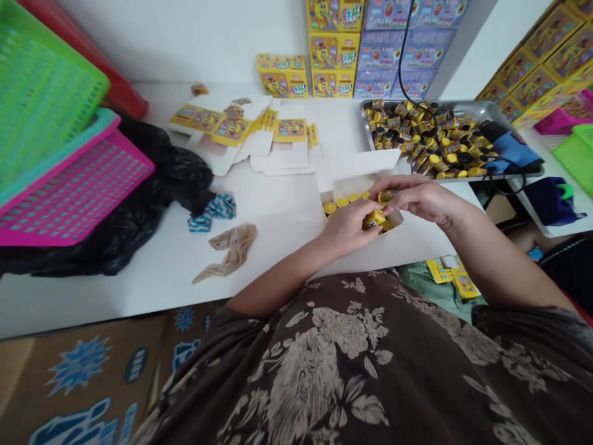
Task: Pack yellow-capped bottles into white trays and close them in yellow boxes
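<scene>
Left hand (pixel 347 227): at the near side of the open white box (pixel 351 186), fingers and thumb closed about one small yellow tub (pixel 373 219), which lies tilted over the box's contents. Right hand (pixel 421 199): at the box's right side, a second tub (pixel 386 196) pinched between thumb and fingers, just beyond the first. Box: one, on the white table (pixel 282 210) in front of the person, its long flap raised at the back; yellow-topped tubs (pixel 343 202) stand inside, those under the hands partly hidden. Metal tray (pixel 488 110): one, behind and to the right of the box, heaped with loose tubs (pixel 424 133) lying at all angles. Blue tool with a dark end (pixel 516 148): one, resting on the tray's right end. Black cable (pixel 401 55): one, hanging down in front of the stacked boxes to the tray. Tape dispenser (pixel 553 201), dark blue: one, right of the tray. Flattened cartons (pixel 231 130), yellow and white: a loose spread, left of the tray. Yellow boxes (pixel 336 52) and purple boxes (pixel 393 55): stacked side by side along the wall. Beige cloth (pixel 231 247) and blue patterned cloth (pixel 214 213): one each, crumpled, left of the box. Black plastic bag (pixel 157 173): one, behind the cloths, partly under the pink basket (pixel 92 185); green basket (pixel 46 86) above that. Brown cartons (pixel 120 346), blue-printed: below the table edge, lower left.
</scene>
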`<action>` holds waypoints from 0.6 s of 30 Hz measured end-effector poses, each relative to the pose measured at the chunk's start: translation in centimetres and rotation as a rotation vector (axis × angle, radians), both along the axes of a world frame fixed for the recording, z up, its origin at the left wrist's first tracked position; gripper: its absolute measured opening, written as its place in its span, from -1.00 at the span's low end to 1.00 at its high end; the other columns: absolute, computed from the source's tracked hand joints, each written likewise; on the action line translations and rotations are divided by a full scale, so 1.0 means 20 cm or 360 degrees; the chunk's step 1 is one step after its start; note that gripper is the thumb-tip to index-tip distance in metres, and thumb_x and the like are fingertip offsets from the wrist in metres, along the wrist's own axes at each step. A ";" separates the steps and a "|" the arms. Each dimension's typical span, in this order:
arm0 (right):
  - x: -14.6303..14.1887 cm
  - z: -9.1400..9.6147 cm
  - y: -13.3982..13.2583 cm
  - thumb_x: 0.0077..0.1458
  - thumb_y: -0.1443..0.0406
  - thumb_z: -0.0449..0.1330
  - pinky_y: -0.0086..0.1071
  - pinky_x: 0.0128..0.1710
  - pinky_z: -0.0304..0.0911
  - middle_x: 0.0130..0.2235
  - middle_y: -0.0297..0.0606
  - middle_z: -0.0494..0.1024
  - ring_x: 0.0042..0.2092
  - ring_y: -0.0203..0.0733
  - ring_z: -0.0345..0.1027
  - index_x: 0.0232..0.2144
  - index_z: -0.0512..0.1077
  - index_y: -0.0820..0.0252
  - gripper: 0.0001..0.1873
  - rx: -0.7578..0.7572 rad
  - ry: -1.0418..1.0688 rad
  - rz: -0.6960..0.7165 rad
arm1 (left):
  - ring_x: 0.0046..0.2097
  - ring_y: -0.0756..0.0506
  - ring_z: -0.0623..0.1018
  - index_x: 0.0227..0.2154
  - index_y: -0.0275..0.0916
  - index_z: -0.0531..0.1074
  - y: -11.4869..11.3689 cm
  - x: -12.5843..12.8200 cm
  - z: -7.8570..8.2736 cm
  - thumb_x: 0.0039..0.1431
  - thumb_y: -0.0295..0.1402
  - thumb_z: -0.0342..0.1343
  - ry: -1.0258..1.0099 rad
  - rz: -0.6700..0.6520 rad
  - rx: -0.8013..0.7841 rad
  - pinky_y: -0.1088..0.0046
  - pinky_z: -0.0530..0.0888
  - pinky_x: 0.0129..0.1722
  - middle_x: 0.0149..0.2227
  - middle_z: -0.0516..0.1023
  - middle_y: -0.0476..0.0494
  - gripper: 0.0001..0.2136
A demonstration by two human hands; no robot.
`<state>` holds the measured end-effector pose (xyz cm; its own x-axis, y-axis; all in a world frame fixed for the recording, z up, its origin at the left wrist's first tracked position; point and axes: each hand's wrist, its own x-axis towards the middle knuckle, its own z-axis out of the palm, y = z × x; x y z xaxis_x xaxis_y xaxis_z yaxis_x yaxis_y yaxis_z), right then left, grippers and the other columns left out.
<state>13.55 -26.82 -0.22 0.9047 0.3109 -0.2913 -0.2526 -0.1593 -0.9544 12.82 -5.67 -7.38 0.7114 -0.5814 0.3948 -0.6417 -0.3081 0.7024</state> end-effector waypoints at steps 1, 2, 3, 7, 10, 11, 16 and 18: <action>0.00 -0.01 -0.01 -0.29 0.15 0.65 -0.31 -0.24 0.46 -0.22 -0.23 0.69 -0.24 -0.18 0.53 -0.18 0.68 0.19 -0.44 -0.0079 -0.0079 0.0012 | -0.13 -0.13 0.69 -0.07 -0.19 0.60 0.01 0.00 0.00 0.27 -0.45 0.32 0.0011 0.0001 0.0009 0.30 0.62 -0.07 -0.10 0.74 -0.15 -0.81; 0.00 -0.02 -0.01 -0.30 0.06 0.68 -0.30 -0.28 0.41 -0.25 -0.24 0.67 -0.26 -0.17 0.50 -0.19 0.68 0.20 -0.39 -0.0185 -0.0167 0.0028 | -0.13 -0.13 0.68 -0.08 -0.20 0.61 0.01 0.01 0.00 0.27 -0.44 0.33 0.0023 0.0005 0.0004 0.29 0.61 -0.07 -0.12 0.74 -0.15 -0.82; 0.01 -0.03 -0.01 -0.29 -0.05 0.68 -0.30 -0.32 0.34 -0.31 -0.26 0.64 -0.29 -0.17 0.46 -0.21 0.68 0.20 -0.35 -0.0314 -0.0263 0.0041 | -0.12 -0.14 0.68 -0.07 -0.20 0.61 0.02 0.01 0.00 0.26 -0.43 0.33 0.0032 0.0010 -0.0021 0.29 0.61 -0.06 -0.12 0.73 -0.15 -0.80; 0.04 -0.05 -0.02 -0.11 -0.39 0.49 -0.31 -0.37 0.09 -0.49 -0.36 0.41 -0.35 -0.21 0.30 -0.43 0.58 0.19 -0.24 -0.0869 -0.0661 -0.0043 | -0.09 -0.11 0.67 0.06 -0.16 0.60 0.06 0.03 0.01 0.26 -0.43 0.32 0.0100 0.0118 -0.0313 0.32 0.60 -0.07 -0.04 0.73 -0.14 -0.68; 0.07 -0.03 -0.05 0.14 -0.36 0.35 -0.31 -0.40 0.11 -0.46 -0.33 0.41 -0.39 -0.22 0.28 -0.41 0.54 0.15 -0.30 -0.1035 -0.0621 -0.0072 | -0.23 -0.06 0.61 0.00 -0.15 0.60 0.10 0.04 0.00 0.27 -0.34 0.36 0.0222 0.0192 -0.0545 0.40 0.55 -0.23 -0.18 0.69 -0.06 -0.74; 0.08 -0.02 -0.06 0.22 -0.30 0.31 -0.31 -0.41 0.13 -0.42 -0.30 0.47 -0.41 -0.22 0.29 -0.35 0.56 0.14 -0.36 -0.1022 -0.0542 -0.0043 | -0.27 -0.04 0.58 -0.02 -0.15 0.59 0.11 0.05 0.00 0.27 -0.31 0.38 0.0263 0.0202 -0.0600 0.42 0.53 -0.27 -0.22 0.67 -0.04 -0.75; 0.11 -0.02 -0.08 0.24 0.08 0.26 -0.25 -0.30 0.31 -0.17 -0.12 0.62 -0.26 -0.07 0.46 -0.17 0.61 0.16 -0.69 -0.1161 -0.0618 0.0133 | -0.29 -0.03 0.55 -0.02 -0.12 0.54 0.14 0.03 -0.05 0.25 -0.25 0.41 0.0383 0.0280 -0.0745 0.43 0.51 -0.30 -0.23 0.64 -0.02 -0.72; 0.11 -0.05 -0.07 0.12 0.15 0.33 -0.21 -0.19 0.33 -0.08 -0.05 0.63 -0.12 0.06 0.48 -0.12 0.63 0.18 -0.67 -0.1451 -0.0920 0.0221 | -0.29 -0.02 0.54 -0.05 -0.12 0.53 0.15 0.02 -0.06 0.25 -0.23 0.42 0.0399 0.0313 -0.0761 0.43 0.51 -0.31 -0.23 0.62 -0.01 -0.72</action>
<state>15.84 -28.28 -1.17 0.9528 0.3035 -0.0056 0.2715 -0.8604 -0.4313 13.27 -2.68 -8.55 0.8938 -0.2270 0.3867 -0.4004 -0.0158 0.9162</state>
